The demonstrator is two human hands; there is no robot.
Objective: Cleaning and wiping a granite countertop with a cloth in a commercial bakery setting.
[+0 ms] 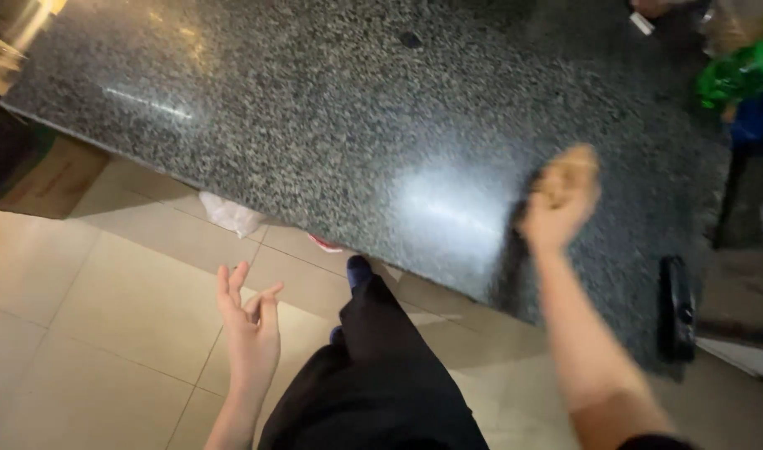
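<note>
Wiping counter [331, 125] with your right hand [561, 200], fingers curled on something blurred | left hand [250, 321] spread, empty | risk: sweep knocks black object [677, 308] off edge.

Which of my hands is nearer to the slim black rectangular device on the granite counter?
Right. The right hand is over the counter, up and left of the slim black rectangular device. The left hand hangs open over the tiled floor, far to the left.

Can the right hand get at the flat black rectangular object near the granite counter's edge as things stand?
Probably yes. The right hand is over the speckled granite counter, and the flat black rectangular object lies close beside that forearm with bare counter between. The hand is blurred; its grip is unclear.
</note>
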